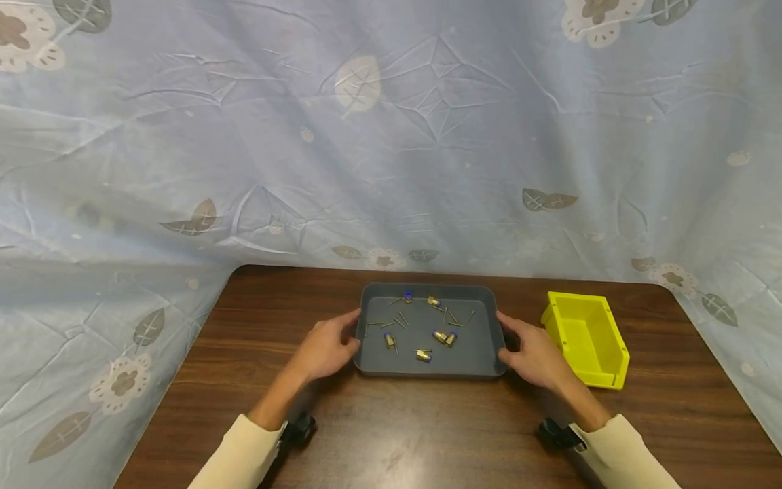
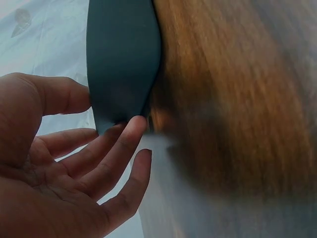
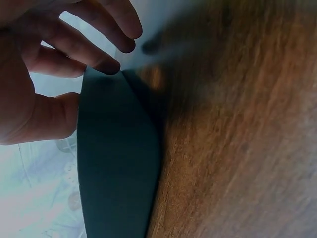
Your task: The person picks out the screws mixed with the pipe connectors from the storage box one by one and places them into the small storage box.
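Observation:
A shallow dark grey tray [image 1: 403,367] is on the brown table, with brass fittings [image 1: 389,340] that have blue collars and several thin screws [image 1: 453,315] scattered inside it. At the tray's left end my left hand [image 1: 328,348] grips it. In the left wrist view the thumb [image 2: 69,96] is at the rim and the other fingers reach along the end wall toward the underside. My right hand [image 1: 535,353] grips the opposite end likewise, its thumb [image 3: 57,116] against the rim and fingertips at the outer wall in the right wrist view.
A yellow plastic bin [image 1: 583,339] stands right of the tray, close beside my right hand. Patterned light-blue cloth [image 1: 391,170] hangs behind the table [image 1: 427,421] and at both sides. Dark straps with black devices [image 1: 299,429] sit at both wrists.

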Available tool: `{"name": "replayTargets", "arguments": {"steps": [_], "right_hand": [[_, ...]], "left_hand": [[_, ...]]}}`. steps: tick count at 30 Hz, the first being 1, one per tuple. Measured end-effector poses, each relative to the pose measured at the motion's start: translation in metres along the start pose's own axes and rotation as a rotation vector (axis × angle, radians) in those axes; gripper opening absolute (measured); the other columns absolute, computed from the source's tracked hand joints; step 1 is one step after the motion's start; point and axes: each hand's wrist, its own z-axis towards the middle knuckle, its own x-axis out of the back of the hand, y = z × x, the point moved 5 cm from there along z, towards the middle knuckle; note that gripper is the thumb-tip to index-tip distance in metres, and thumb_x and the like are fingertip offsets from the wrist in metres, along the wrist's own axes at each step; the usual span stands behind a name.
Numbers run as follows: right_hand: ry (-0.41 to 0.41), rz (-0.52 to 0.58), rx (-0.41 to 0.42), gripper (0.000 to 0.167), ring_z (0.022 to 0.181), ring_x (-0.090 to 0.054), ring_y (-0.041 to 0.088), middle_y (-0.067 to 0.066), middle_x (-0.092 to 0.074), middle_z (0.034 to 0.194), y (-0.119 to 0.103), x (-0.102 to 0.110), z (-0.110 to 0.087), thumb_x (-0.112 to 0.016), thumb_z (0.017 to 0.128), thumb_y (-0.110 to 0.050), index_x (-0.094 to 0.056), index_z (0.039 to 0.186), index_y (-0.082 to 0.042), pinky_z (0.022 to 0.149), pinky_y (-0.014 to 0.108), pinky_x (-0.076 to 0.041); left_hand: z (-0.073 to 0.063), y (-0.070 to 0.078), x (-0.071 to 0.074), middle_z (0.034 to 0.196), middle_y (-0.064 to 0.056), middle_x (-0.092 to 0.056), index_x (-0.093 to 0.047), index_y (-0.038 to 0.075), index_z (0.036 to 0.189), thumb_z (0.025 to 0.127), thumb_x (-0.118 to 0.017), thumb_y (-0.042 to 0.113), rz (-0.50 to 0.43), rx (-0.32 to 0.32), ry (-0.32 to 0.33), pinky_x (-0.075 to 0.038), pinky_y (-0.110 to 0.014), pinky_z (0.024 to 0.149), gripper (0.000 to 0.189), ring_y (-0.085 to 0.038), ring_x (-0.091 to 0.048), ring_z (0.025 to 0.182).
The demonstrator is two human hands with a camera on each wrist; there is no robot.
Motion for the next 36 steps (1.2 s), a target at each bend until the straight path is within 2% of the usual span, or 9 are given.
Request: {"name": "replayTargets", "arguments": {"steps": [5,12,17,24,26,30,33,36], "right_hand": [[-0.008,-0.036,0.01,0.07,0.139,-0.059,0.049,0.029,-0.059,0.155,-0.002,0.004,-0.007,-0.076,0.095,-0.007,-0.051,0.159,0.009,0.111,0.066,-0.047],[-0.017,-0.061,0.02,0.07,0.138,-0.06,0.049,0.03,-0.059,0.154,-0.004,0.008,-0.016,-0.078,0.095,-0.008,-0.051,0.158,0.009,0.109,0.066,-0.048],[-0.03,-0.071,0.019,0.071,0.138,-0.06,0.049,0.03,-0.059,0.154,-0.004,0.008,-0.023,-0.078,0.095,-0.009,-0.051,0.158,0.009,0.109,0.066,-0.049],[-0.038,-0.086,0.018,0.071,0.138,-0.06,0.048,0.03,-0.059,0.153,-0.005,0.009,-0.031,-0.079,0.095,-0.01,-0.052,0.157,0.009,0.109,0.065,-0.049],[-0.038,-0.086,0.019,0.07,0.133,-0.064,0.046,0.029,-0.06,0.153,-0.005,0.01,-0.034,-0.079,0.095,-0.011,-0.053,0.157,0.009,0.107,0.064,-0.051],[-0.034,-0.089,0.033,0.07,0.126,-0.068,0.041,0.029,-0.062,0.15,-0.005,0.012,-0.038,-0.08,0.094,-0.009,-0.054,0.156,0.01,0.103,0.062,-0.054],[-0.036,-0.084,0.036,0.071,0.13,-0.066,0.044,0.03,-0.062,0.15,-0.006,0.013,-0.042,-0.08,0.093,-0.009,-0.054,0.156,0.01,0.103,0.063,-0.053],[-0.044,-0.079,0.033,0.071,0.132,-0.065,0.046,0.03,-0.062,0.15,-0.005,0.014,-0.044,-0.081,0.093,-0.009,-0.054,0.156,0.01,0.103,0.064,-0.053]], "left_hand": [[-0.005,0.005,-0.002,0.113,-0.012,-0.08,-0.054,-0.002,0.16,0.096,-0.071,0.004,0.005,-0.005,-0.002,-0.056,-0.037,0.074,0.066,-0.012,-0.069,0.085],[-0.01,0.009,-0.006,0.102,-0.004,-0.079,-0.054,-0.002,0.16,0.096,-0.071,0.004,0.009,-0.008,-0.012,-0.054,-0.035,0.068,0.067,-0.01,-0.066,0.078],[-0.014,0.014,-0.007,0.099,-0.004,-0.078,-0.054,-0.003,0.159,0.095,-0.071,0.003,0.006,-0.016,-0.019,-0.053,-0.034,0.065,0.067,-0.01,-0.065,0.076],[-0.019,0.018,-0.01,0.112,-0.009,-0.079,-0.055,-0.002,0.158,0.095,-0.073,0.003,0.014,-0.017,-0.018,-0.054,-0.033,0.067,0.066,-0.007,-0.068,0.081],[-0.021,0.019,-0.011,0.117,-0.01,-0.079,-0.056,-0.002,0.158,0.094,-0.074,0.002,0.015,-0.017,-0.016,-0.054,-0.033,0.067,0.066,-0.007,-0.068,0.082],[-0.024,0.021,-0.013,0.116,-0.011,-0.079,-0.055,-0.002,0.159,0.094,-0.074,0.002,0.003,-0.006,-0.028,-0.051,-0.032,0.062,0.068,-0.008,-0.065,0.076],[-0.026,0.022,-0.014,0.116,-0.011,-0.079,-0.054,-0.001,0.16,0.093,-0.074,0.001,-0.007,0.005,-0.036,-0.051,-0.032,0.06,0.07,-0.008,-0.063,0.073],[-0.028,0.024,-0.015,0.121,-0.012,-0.079,-0.054,-0.001,0.16,0.092,-0.075,0.0,-0.014,0.009,-0.035,-0.053,-0.032,0.062,0.071,-0.007,-0.066,0.077]]}}
